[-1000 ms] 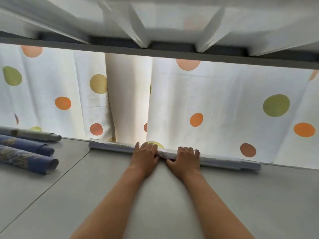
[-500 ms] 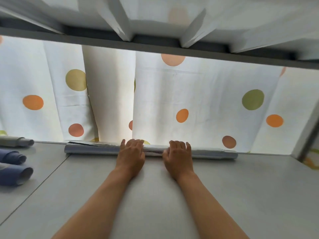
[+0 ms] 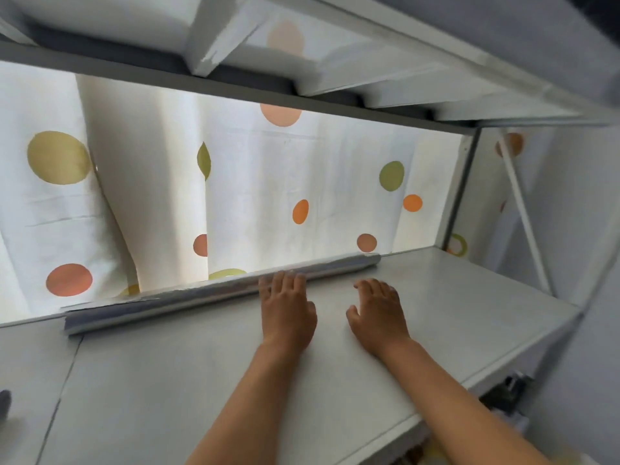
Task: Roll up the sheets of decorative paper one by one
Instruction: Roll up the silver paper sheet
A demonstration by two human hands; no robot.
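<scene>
Silvery paper roll (image 3: 221,290) lies fully wound at the table's (image 3: 436,297) far edge; our left hand (image 3: 287,310) rests flat-fingered against it, our right hand (image 3: 377,313) beside, grip holding nothing.

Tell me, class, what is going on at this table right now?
A person is rolling decorative paper on a pale grey table. A long silvery-grey paper roll lies along the far edge, against a white curtain with coloured dots. The left hand rests with straight fingers touching the roll. The right hand lies flat on the table, just short of the roll. The sheet looks fully rolled.
</scene>
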